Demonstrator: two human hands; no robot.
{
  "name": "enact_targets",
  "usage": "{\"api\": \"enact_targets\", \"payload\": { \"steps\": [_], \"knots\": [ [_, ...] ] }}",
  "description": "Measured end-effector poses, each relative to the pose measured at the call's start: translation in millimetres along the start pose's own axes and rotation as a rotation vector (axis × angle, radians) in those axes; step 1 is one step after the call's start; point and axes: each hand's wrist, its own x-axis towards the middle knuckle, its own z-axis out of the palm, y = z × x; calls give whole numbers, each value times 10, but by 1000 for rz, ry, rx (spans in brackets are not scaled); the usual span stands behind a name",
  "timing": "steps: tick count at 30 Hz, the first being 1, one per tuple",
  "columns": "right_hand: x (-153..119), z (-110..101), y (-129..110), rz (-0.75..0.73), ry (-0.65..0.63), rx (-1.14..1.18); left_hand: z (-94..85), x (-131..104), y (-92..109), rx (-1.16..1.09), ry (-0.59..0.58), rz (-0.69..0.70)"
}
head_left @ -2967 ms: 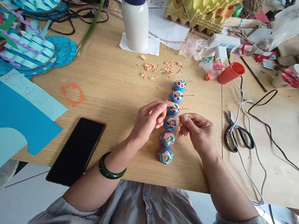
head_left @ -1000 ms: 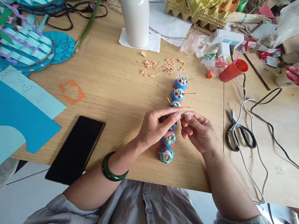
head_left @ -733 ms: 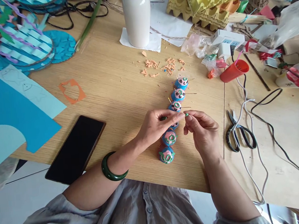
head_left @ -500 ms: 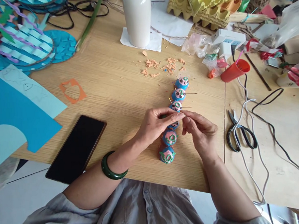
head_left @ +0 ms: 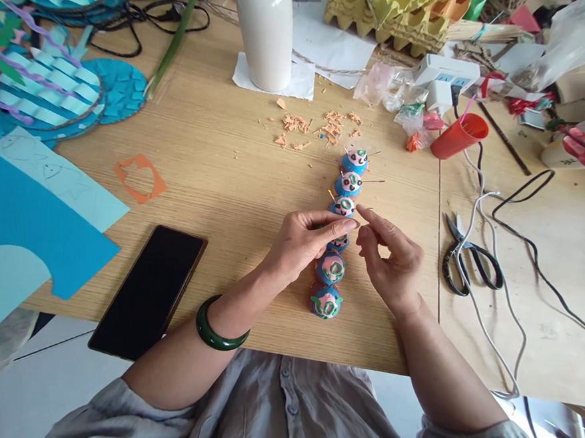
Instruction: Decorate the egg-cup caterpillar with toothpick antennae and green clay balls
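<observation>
A: Staring at what here, and expecting heavy or light?

B: Looking at a row of six blue domes (head_left: 330, 268), sitting on the tabletop (head_left: 208, 158) and running away from the near edge, touching end to end. Wearing pink tops (head_left: 353, 181) with green bits. Guessing pretty light, probably stiff but dentable, like moulded card. Not looking slippery.

A: Worrying about anything fragile?

B: Yeah, worrying about the pink tops, probably being soft and easy to smear. Also watching out for the thin dark sticks (head_left: 374, 181) poking sideways from the farther domes, plus the pale stalks (head_left: 332, 196) poking up. Looking easy to snap or knock loose, tbh.

A: So grabbing where?

B: Going low on the blue sides, supporting both ends if lifting, not trusting the joins. Not seeing how firmly stuck together.

A: Doing what with the hands right now?

B: Hovering the left hand (head_left: 309, 241) over the third dome from the near end, pressing thumb and forefinger together at the tips; not managing to tell about anything tiny in between. Holding the right hand (head_left: 393, 259) just beside, parting thumb and forefinger, gripping nothing visible.

A: Spotting anything farther out?

B: Seeing orange shavings (head_left: 333, 126) just past the far end, scissors (head_left: 468, 245) and a red cup (head_left: 460, 136) off to the right, and a phone (head_left: 147, 292) well over to the left.
</observation>
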Motion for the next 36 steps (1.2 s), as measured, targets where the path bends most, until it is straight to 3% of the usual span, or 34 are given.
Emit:
{"api": "enact_targets", "payload": {
  "steps": [8, 13, 17, 23, 28, 32, 36],
  "knots": [
    [-11, 22, -34, 171, -33, 191, -20, -14, -22, 128, 117, 178],
    [32, 20, -83, 316, -30, 399, -18, -19, -34, 160, 118, 196],
    [60, 18, -98, 340, -11, 477, -6, -19, -18, 143, 79, 175],
    [57, 26, -38, 222, 14, 424, 1, -38, -18, 153, 34, 183],
    [48, 3, -21, -54, 26, 153, 5, -68, -26, 366, 36, 277],
    [48, -12, -34, -270, 84, -108, 5, -67, -39, 397, 37, 259],
    [48, 0, -15, -223, 87, -60, 8, -62, -36, 362, 9, 236]
  ]
}}
